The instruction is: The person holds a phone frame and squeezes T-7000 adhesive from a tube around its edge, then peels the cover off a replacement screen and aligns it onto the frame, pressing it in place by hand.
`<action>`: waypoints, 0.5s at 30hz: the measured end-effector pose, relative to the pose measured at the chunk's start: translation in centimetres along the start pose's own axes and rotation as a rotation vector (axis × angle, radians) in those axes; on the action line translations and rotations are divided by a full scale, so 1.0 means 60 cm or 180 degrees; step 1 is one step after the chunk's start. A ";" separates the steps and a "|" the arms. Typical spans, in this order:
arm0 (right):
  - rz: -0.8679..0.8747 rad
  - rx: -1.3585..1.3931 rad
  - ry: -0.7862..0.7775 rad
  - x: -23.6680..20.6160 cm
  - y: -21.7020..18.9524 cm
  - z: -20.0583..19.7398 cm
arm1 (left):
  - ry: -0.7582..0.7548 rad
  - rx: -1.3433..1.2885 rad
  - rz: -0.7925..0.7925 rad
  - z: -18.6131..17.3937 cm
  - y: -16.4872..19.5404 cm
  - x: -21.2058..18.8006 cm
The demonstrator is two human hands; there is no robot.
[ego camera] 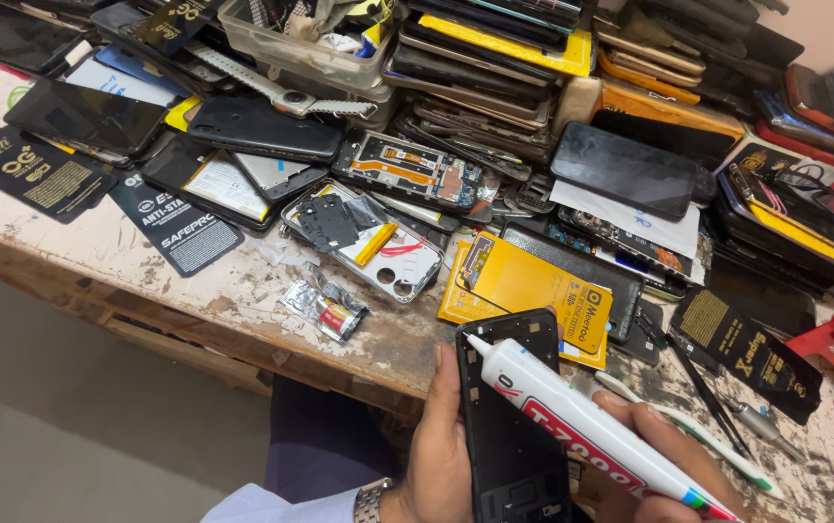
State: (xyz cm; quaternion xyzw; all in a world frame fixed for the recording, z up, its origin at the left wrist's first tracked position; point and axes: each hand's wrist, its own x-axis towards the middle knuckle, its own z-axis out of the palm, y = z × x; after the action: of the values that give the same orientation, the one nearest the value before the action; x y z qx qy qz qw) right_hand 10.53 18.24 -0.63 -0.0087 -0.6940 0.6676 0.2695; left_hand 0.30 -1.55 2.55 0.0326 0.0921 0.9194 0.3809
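Cluttered workbench (97, 261): phones (625, 169), yellow packet (524, 291) near frame (509, 426).

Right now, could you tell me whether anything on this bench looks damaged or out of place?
Yes. An opened phone lies mid-bench with its back off and loose parts on it, a crumpled foil wrapper sits near the table edge, and the tabletop's paint is chipped. The left hand holds a bare black frame.

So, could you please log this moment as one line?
left hand: holds black phone frame | right hand: holds white glue tube, nozzle at frame's top edge | bench: piled phones and parts
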 end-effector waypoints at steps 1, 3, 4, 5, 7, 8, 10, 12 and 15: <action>-0.0069 0.0042 -0.0114 0.002 -0.002 -0.002 | -0.0020 0.0023 0.0013 0.000 0.000 -0.001; 0.0085 0.0140 -0.0223 0.009 -0.008 -0.004 | -0.0009 0.0072 0.0033 -0.001 0.002 -0.003; 0.0308 0.0191 -0.0215 0.012 -0.013 -0.005 | 0.0021 0.0094 0.0035 -0.002 0.002 -0.004; 0.0531 0.0242 -0.0205 0.015 -0.017 -0.005 | 0.0051 0.0117 0.0035 -0.002 0.003 -0.005; 0.0015 0.0406 -0.0147 0.005 -0.011 0.014 | -0.0010 0.0079 -0.0008 -0.001 0.004 -0.008; -0.0244 0.0486 -0.0115 0.001 -0.009 0.021 | -0.0041 0.0058 -0.0033 0.000 0.005 -0.008; -0.0274 0.0646 -0.0172 -0.005 -0.004 0.028 | 0.0056 0.0028 -0.0053 0.001 0.006 -0.008; -0.0190 0.0607 -0.0213 -0.007 -0.004 0.024 | 0.0073 0.0023 -0.0046 0.003 0.007 -0.009; -0.0050 0.0327 -0.0179 -0.008 -0.006 0.013 | 0.0019 0.0030 -0.0036 0.004 0.007 -0.011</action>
State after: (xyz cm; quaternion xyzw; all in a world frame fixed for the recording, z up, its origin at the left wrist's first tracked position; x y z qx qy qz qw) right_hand 10.75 17.31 -0.40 0.0293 -0.6661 0.7002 0.2553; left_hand 0.51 -2.30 2.88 0.0312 0.0978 0.9169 0.3856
